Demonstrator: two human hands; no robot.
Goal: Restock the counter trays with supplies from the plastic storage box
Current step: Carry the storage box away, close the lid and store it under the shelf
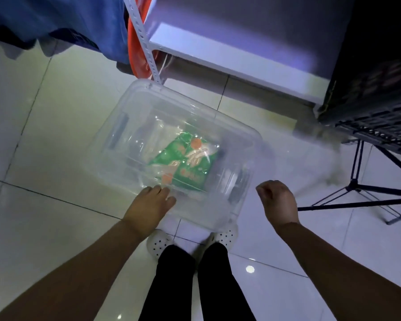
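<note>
A clear plastic storage box (134,107) with its lid on sits on the tiled floor in front of my feet. Through the lid I see a green packet (183,163) with orange and white print, plus some clear wrapped items beside it. My left hand (148,207) rests on the box's near edge, fingers together and flat on the lid. To the right of the box my right hand (278,200) hovers in a loose fist with nothing in it. The box is blurred.
A white shelf unit (218,49) stands behind the box. A black crate (375,117) on a folding metal stand (357,188) is at the right. Blue cloth (56,22) and an orange bag (137,54) hang at the upper left. My white shoes (158,242) touch the box's near side.
</note>
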